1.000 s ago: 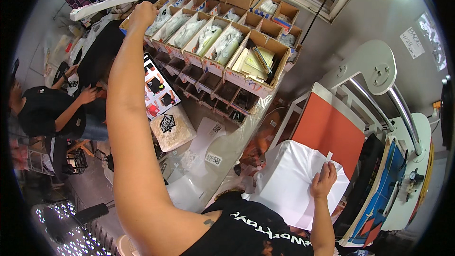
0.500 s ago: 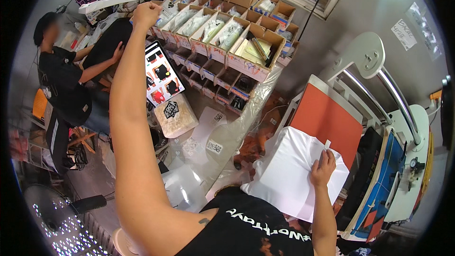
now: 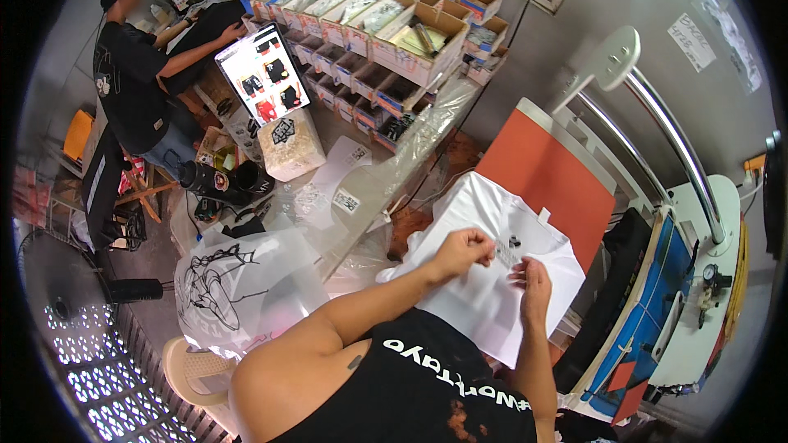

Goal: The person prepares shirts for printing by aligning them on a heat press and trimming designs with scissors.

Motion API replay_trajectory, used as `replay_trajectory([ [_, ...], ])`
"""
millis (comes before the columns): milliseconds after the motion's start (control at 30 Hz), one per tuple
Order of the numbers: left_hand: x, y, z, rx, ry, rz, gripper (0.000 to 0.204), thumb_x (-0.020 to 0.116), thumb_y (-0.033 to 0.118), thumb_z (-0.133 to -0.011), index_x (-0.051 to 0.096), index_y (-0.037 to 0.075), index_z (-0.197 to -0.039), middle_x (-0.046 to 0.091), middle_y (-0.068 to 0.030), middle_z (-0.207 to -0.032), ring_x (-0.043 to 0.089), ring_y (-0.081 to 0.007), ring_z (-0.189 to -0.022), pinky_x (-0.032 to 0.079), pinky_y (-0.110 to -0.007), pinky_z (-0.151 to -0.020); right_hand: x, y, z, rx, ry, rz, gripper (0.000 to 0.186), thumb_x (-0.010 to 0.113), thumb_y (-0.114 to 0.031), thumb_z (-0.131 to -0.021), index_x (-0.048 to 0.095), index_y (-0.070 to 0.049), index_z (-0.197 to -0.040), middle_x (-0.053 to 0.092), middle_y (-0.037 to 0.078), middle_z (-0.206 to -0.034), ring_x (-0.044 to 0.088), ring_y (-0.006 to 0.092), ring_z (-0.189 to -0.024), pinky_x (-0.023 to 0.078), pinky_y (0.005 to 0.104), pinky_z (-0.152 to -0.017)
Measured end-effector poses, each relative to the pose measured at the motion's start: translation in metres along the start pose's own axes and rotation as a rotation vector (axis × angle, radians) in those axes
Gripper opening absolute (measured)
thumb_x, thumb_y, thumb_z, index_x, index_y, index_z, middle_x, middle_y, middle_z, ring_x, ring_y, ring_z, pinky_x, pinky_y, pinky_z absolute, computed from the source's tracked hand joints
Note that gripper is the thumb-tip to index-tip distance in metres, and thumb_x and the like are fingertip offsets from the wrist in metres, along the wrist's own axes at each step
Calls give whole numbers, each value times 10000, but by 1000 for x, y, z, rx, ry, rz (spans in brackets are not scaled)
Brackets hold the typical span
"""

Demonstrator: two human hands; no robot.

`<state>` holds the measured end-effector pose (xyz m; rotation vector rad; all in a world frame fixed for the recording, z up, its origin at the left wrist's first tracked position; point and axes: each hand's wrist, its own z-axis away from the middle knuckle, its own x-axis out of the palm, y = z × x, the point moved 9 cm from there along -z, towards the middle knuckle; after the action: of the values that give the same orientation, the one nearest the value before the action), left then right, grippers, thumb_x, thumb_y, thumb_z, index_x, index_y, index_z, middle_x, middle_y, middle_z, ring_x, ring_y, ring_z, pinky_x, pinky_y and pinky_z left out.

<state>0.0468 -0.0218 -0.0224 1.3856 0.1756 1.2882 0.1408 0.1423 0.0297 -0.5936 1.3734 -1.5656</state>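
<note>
A white T-shirt [image 3: 460, 303] lies spread over the lower part of the heat press's red pad [image 3: 550, 164]. Over its collar area, my left hand [image 3: 468, 253] pinches a small clear film [image 3: 507, 250] bearing dark print. My right hand [image 3: 529, 279] has its fingers curled at the film's right lower edge, just above the shirt. My bare arms come in from below, beside my black printed top.
A co-worker [image 3: 135, 90] stands at the left bench. Divided cardboard bins [image 3: 423, 66] hold packets behind a tablet [image 3: 264, 72] resting by a wrapped block [image 3: 291, 152]. A printed plastic sheet [image 3: 222, 287], fan [image 3: 74, 279] and plastic chair [image 3: 185, 369] are left of me.
My left hand has come down from the bins to above the shirt, now with a small film. My right hand has lifted slightly off the collar. The co-worker is more upright.
</note>
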Motion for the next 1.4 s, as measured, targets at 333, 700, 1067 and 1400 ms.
replay_trajectory([
  [333, 35, -18, 41, -410, -299, -920, 248, 708, 175, -871, 658, -1, -1039, 697, -72, -869, 666, -156, -700, 523, -300, -607, -44, 52, 47, 178, -36, 6, 143, 663, -123, -903, 636, 7, -851, 598, 33, -670, 552, 100, -558, 430, 244, -516],
  [700, 107, 51, -28, 918, -366, -1448, 227, 668, 79, -817, 654, 74, -1043, 603, -119, -1166, 539, -324, -1118, 399, -464, -972, -55, 11, -77, 106, 149, 320, 283, 709, -242, -825, 697, 33, -889, 689, 140, -745, 652, 245, -662, 509, 361, -642],
  [1067, 102, 29, -42, 925, -359, -1560, 261, 675, 150, -823, 651, 86, -1074, 607, -49, -1210, 510, -278, -1218, 330, -508, -1080, -37, -9, -20, -503, 383, 869, 194, 678, -197, -815, 633, -26, -895, 563, 183, -1215, 473, 370, -1213, 330, 519, -1007],
  [1400, 97, 26, -44, 968, -351, -1559, 258, 684, 153, -825, 659, 107, -1078, 615, -32, -1206, 537, -271, -1188, 340, -505, -1077, -18, -15, -18, -667, 328, 917, 253, 644, -169, -839, 662, -91, -1079, 634, 10, -1204, 498, 265, -1218, 275, 507, -1055],
])
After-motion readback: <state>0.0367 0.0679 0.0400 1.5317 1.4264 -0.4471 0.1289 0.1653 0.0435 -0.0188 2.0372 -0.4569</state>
